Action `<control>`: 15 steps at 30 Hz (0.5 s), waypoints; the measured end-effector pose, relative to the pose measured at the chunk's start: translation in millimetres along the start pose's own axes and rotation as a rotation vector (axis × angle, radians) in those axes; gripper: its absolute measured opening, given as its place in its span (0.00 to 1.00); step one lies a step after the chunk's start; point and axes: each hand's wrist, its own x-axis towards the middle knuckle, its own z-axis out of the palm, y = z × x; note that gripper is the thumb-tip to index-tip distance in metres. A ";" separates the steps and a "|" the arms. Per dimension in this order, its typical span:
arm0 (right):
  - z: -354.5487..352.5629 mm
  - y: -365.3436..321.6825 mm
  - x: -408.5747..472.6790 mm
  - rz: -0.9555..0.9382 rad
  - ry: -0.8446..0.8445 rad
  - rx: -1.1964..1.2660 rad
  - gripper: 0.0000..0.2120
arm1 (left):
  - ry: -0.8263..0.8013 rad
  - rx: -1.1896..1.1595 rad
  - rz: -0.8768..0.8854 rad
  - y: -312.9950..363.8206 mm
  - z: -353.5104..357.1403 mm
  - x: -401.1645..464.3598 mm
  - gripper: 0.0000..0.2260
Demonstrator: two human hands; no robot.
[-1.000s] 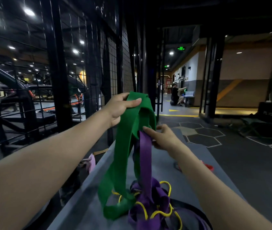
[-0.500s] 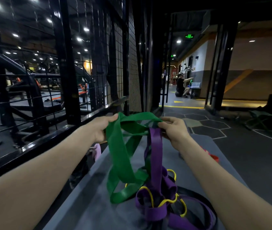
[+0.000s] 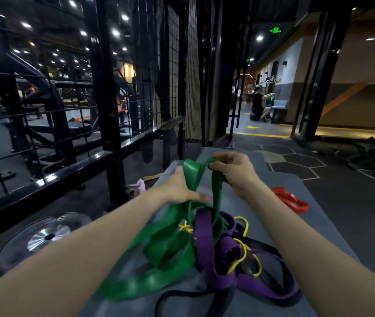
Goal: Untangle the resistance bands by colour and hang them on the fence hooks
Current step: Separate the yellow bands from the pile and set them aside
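Both hands' grips closed on the green band (image 3: 191, 172), right hand (image 3: 234, 171) beyond left hand (image 3: 179, 188); tangle (image 3: 223, 248) lay nearer the body.

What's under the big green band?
Under the green band lies the grey mat, and a black band pokes out below. Whether more is beneath is hidden by its folds.

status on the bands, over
Both hands, left hand and right hand, grip green band. Purple band, yellow band tangled through it. Nothing hung.
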 end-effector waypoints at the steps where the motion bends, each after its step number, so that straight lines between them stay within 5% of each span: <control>1: 1.3 1.1 -1.6 -0.016 -0.013 -0.010 0.08 | 0.005 -0.084 -0.020 -8.8 9.6 1.3 0.33; 8: 0.9 36.2 -16.9 0.029 -0.211 -0.273 0.20 | 0.389 -0.212 -0.098 -37.9 5.1 10.2 0.06; 11: 9.5 40.3 -23.0 0.000 -0.286 -0.358 0.19 | 0.459 -0.330 -0.210 -46.6 -11.5 17.1 0.07; 15: 25.5 30.7 -39.2 0.118 -0.462 -0.475 0.21 | 0.491 -0.452 -0.345 -54.9 -26.2 25.0 0.21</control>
